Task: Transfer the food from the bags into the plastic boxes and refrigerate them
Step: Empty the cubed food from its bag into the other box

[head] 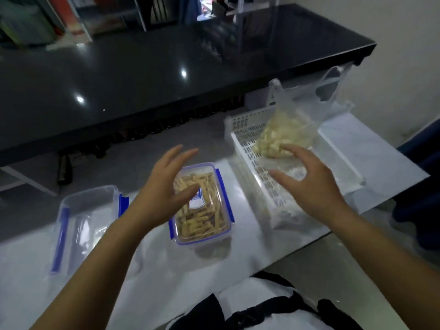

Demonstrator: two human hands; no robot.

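One box filled, one bag to go.
Under your left hand sits the filled box; the full bag lies in the basket just past your right hand. Both hands hover spread, holding nothing. The empty box waits left of your left hand; refrigerating remains.

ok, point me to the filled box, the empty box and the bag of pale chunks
filled box [202, 231]: head view, clear lid near front.
empty box [85, 210]: head view, clear top.
bag of pale chunks [283, 136]: head view, bulging lower part.
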